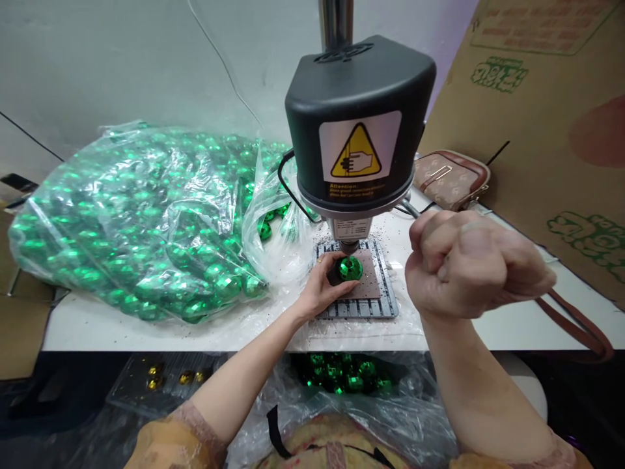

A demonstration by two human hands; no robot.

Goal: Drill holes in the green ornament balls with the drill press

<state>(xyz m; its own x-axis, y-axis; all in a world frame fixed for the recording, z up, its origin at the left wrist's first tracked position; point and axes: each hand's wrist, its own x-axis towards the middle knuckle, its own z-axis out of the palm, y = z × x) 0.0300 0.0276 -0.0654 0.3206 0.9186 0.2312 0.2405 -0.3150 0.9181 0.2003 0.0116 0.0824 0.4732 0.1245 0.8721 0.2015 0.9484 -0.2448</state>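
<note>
Pale wall (pixel 141 58) was seen behind a white desk (pixel 88 329); a large cardboard box (pixel 541 137) was stood along the desk's right edge, and a patterned pouch (pixel 452 177) was set between that box and the black drill press (pixel 359 130); much of the desk's left side was covered by a clear bag (pixel 146 221) packed with shiny green balls; one faceted green ball (pixel 351 268) was kept on a pinkish pad (pixel 372 288), laid over a slotted base plate (pixel 391 307) midway along the desk's front edge; it was pinched between the thumb and fingers of the left hand (pixel 326 281), directly beneath the chuck (pixel 349 247); the right hand (pixel 471 264) was closed into a fist, seemingly around the metal lever (pixel 409 208), though the contact itself was hidden; dark crumbs were scattered about the plate; as far as could be judged, the ball had been placed and steadied, while the drilling of it seemed to be under way; how deep it had been cut could not be told; many balls were left in the bag; more green pieces (pixel 349 372) were gathered below the front edge, possibly finished ones, though this could not be confirmed.
</note>
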